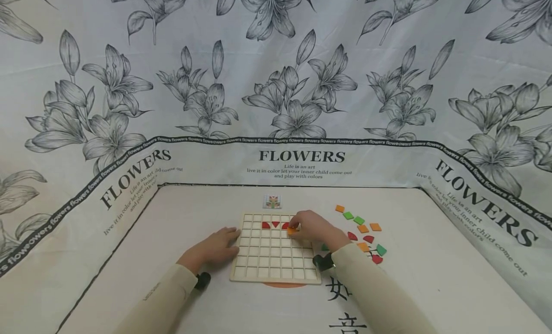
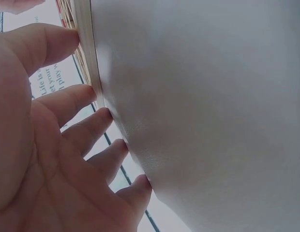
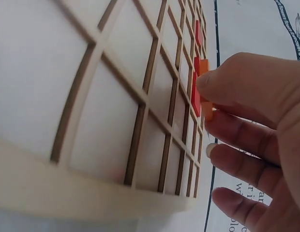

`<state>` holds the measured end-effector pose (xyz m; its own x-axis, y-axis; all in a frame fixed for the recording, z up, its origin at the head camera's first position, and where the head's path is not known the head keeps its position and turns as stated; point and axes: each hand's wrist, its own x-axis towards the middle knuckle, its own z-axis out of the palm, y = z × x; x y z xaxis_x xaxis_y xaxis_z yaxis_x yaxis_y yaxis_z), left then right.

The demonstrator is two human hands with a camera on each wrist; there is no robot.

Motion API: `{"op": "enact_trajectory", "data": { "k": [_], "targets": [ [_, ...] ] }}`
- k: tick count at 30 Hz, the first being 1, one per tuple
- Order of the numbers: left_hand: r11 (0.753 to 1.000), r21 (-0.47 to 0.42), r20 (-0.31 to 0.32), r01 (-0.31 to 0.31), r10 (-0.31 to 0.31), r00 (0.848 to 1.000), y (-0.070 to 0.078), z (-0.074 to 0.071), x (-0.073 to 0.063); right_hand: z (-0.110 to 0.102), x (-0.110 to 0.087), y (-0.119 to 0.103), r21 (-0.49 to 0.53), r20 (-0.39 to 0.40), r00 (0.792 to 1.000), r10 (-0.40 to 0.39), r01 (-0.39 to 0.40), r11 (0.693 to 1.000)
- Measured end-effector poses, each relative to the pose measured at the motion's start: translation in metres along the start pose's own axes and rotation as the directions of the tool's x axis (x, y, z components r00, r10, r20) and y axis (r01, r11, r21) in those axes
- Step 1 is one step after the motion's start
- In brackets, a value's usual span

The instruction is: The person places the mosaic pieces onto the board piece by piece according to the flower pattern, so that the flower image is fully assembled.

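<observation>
A wooden grid board point(image 1: 258, 251) lies flat on the table, its cells divided by thin raised strips. In its second row from the far side sit a red quarter-round tile point(image 1: 266, 225), a red triangle tile point(image 1: 275, 224) and another red quarter-round tile point(image 1: 285, 225). Just in front of that last one, my right hand point(image 1: 312, 224) pinches an orange square tile point(image 1: 291, 232) between thumb and finger, close over the board. The right wrist view shows the thumb point(image 3: 227, 77) covering part of it. My left hand point(image 1: 213, 248) touches the board's left edge with loosely extended fingers point(image 2: 67, 104).
A small picture card point(image 1: 272, 201) with a flower pattern lies beyond the board. Loose tiles spread at the right: orange squares point(image 1: 375, 227), light green pieces point(image 1: 359, 220), red quarter-rounds point(image 1: 368, 239) and a dark green piece point(image 1: 381, 249). Flower-printed cloth point(image 1: 302, 164) rises behind.
</observation>
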<state>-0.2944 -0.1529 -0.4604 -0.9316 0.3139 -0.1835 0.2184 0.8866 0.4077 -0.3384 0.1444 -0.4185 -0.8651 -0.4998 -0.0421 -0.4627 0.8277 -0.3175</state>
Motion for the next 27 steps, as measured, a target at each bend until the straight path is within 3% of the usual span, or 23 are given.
{"op": "enact_trajectory", "data": {
  "k": [7,27],
  "targets": [
    [1.0,0.009,0.002,0.001,-0.001,1.0,0.002,-0.001,-0.002,0.007,0.006,-0.003,0.051,0.028,1.0,-0.001,-0.001,0.999],
    [1.0,-0.01,0.0,0.022,-0.022,1.0,0.003,-0.002,-0.003,0.015,0.012,-0.005,0.031,0.027,1.0,-0.004,0.003,1.0]
  ]
}}
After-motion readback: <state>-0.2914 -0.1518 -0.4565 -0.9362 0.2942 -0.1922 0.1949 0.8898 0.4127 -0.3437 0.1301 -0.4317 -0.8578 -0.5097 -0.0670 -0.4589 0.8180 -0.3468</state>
